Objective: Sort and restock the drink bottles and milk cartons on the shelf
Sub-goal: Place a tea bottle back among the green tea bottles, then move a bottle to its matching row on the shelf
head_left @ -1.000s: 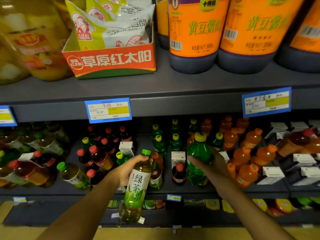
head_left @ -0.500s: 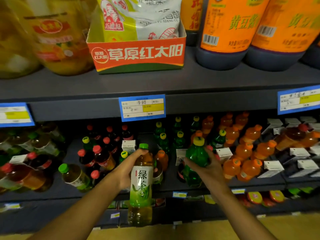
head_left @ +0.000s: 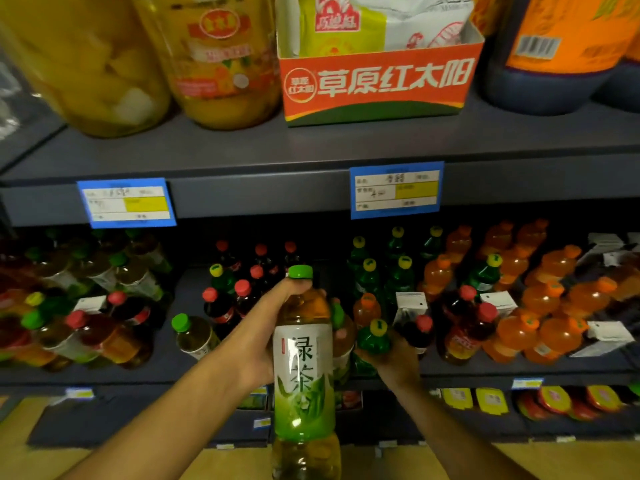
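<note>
Because the mixed stock on the grey metal lower shelf [head_left: 242,374] must be grouped by type, we hold one item in each of the hands. Our left hand [head_left: 266,336] grasps the tall clear plastic green-tea bottle with the green cap and green-and-white label [head_left: 304,368] by its shoulder, thumb and fingers curled just under the cap. This bottle hangs upright in front of the shelf edge, clear of the shelf, which we judge keeps it ready for transfer to the tea group at the left.

Our right hand [head_left: 394,358] is wrapped around the small dark-green plastic soda bottle with the yellow cap [head_left: 375,339], low at the front of the shelf. Whether its base rests on the shelf cannot be determined, since the hand and the tea bottle cover it.

Matching green yellow-capped bottles [head_left: 369,277] stand in rows further back, beside the orange soda bottles [head_left: 540,303]. Small white milk cartons [head_left: 410,303] and red-capped dark cola bottles [head_left: 242,299] are scattered among them, so sorting appears far from complete.

We judge the risk to be knocking neighbouring bottles, which stand close together.
</note>
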A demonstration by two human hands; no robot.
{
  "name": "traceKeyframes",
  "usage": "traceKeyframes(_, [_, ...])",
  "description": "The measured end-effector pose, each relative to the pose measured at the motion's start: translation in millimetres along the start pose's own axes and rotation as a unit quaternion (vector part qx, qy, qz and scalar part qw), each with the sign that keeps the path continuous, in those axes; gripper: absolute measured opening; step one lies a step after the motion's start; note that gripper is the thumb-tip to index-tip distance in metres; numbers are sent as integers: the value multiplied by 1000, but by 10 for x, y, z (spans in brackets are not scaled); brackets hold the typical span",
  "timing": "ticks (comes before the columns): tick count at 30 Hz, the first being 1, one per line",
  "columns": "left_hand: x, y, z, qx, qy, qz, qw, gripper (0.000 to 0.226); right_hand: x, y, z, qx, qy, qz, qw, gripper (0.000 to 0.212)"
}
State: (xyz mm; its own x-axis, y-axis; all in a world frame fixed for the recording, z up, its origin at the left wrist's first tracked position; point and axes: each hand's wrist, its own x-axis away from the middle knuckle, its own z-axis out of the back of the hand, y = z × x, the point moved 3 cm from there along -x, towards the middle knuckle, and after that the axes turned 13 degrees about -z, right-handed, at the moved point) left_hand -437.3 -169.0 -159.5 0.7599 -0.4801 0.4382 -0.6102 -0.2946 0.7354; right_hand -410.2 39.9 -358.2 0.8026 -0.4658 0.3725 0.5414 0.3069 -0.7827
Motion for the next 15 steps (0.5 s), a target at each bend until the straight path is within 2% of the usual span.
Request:
traceKeyframes(1, [34, 65, -56, -17, 2, 3, 1000, 51, -26, 15, -44, 3, 5, -1, 1000, 49])
traceKeyframes(3, [-15, 205, -158, -133, 32, -14, 991, 21, -55, 20, -103, 2, 16, -10, 1000, 52])
traceKeyframes(4, [-31, 283, -154, -149, 43, -32, 987, 29, -70, 30, -122, 0, 17, -15, 1000, 53])
traceKeyframes(5, [-31, 372, -154, -173, 86, -70, 979, 38, -81, 45, -135, 1, 19, -17, 1000, 52])
traceKeyframes(7, [-96, 527, -182, -234, 155, -112, 953, 42, -87, 71, -142, 6, 23, -18, 1000, 51])
traceKeyframes(9, [-84, 522, -243, -280, 164, -122, 938, 44, -95, 111, -154, -1, 22, -21, 1000, 51])
traceKeyframes(11, [-84, 595, -342, -296, 140, -120, 937, 44, -104, 112, -162, -4, 16, -26, 1000, 55])
traceKeyframes(13, [-17, 596, -294, -248, 110, -147, 951, 43, -120, 56, -152, 0, 0, -34, 999, 65])
traceKeyframes(15, [71, 390, -283, -214, 47, -89, 972, 39, -77, -22, -106, 7, -8, -37, 999, 84])
